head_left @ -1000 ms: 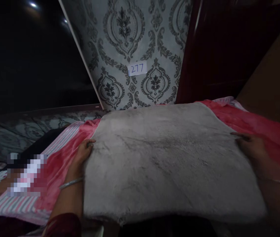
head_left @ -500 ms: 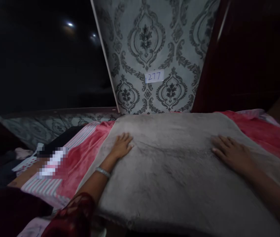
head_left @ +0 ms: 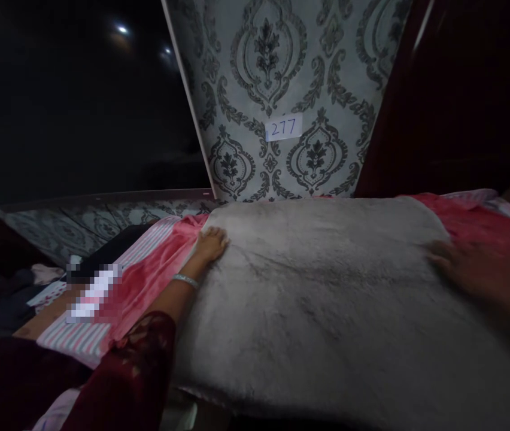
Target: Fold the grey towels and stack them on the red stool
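A grey plush cloth (head_left: 309,305) lies spread out before me, with faint creases across its upper half. My left hand (head_left: 212,242) rests palm down near the cloth's far left corner, its fingers laid on the surface and holding nothing. On that wrist is a pale bracelet (head_left: 185,280). Over the right edge of the cloth is my right hand (head_left: 466,263), smeared by motion, so its finger shape and contact with the cloth cannot be made out. Pink-red fabric (head_left: 156,263) shows from under the cloth on the left and on the right.
Behind the cloth rises a patterned wall (head_left: 268,66) bearing a paper label (head_left: 284,127) marked 277. A large dark screen (head_left: 75,114) stands at the left. Striped fabric (head_left: 79,341) and dark clothes lie along the left side. Dark red panelling (head_left: 466,108) fills the right.
My left hand has slid left and slightly away from me, toward the cloth's far left corner. My right hand has moved right, toward the cloth's edge. The view has tilted slightly down.
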Available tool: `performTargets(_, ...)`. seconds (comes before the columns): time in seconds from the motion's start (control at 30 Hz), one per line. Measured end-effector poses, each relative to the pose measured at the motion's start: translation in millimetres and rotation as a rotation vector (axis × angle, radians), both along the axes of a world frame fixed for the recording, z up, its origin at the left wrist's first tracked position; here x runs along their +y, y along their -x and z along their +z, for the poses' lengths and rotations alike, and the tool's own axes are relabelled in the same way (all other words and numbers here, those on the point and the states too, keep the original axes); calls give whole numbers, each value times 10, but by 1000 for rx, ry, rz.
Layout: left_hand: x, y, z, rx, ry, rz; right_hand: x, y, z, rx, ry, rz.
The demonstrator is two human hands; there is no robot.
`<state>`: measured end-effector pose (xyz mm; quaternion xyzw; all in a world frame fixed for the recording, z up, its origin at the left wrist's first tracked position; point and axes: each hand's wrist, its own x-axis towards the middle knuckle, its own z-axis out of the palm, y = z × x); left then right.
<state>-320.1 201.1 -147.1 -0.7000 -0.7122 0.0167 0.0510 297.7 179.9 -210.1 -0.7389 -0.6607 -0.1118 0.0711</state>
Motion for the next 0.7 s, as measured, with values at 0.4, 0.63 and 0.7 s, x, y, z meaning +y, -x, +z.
performTargets(0.4, 583, -35, -219, -117, -59, 264, 449, 44, -185, 205, 123, -38)
performTargets(0.63, 565, -51, -29, -122, 19, 288, 342, 217, 91, 241, 190, -166)
performTargets(0.7, 515, -188, 94, -100, 63, 269, 294, 463, 222, 247, 216, -209)
